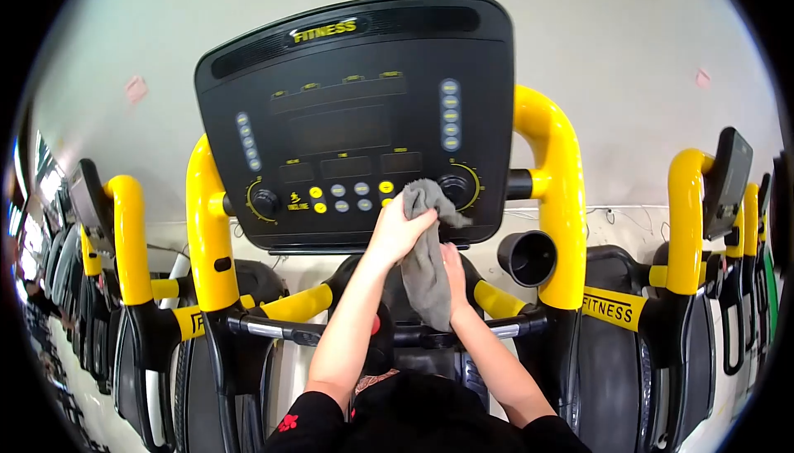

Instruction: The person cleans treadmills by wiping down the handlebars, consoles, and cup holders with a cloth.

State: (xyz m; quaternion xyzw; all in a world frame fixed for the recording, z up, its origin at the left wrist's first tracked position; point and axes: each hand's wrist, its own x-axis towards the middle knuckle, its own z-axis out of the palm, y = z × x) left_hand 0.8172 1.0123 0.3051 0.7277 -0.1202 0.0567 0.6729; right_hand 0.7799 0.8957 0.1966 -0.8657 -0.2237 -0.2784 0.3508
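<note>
A grey cloth (428, 271) is bunched in my left hand (399, 228), its thumb and fingers closed around the upper part. The cloth's top end lies against the lower right of a black treadmill console (347, 64), beside the right dial (453, 191). From my grip the rest of the cloth hangs down in front of the console's lower edge. My right hand (452, 275) is at the right side of the hanging cloth, fingers stretched upward and partly hidden. Whether it presses on the cloth is hard to see. Round buttons (361, 189) sit just left of my left hand.
Yellow uprights (562, 205) flank the console, with a black cup holder (527, 258) on the right one. A handlebar (277, 329) crosses below my forearms. More treadmills stand on both sides, including one with a yellow frame (685, 230). A pale wall (645, 56) rises behind.
</note>
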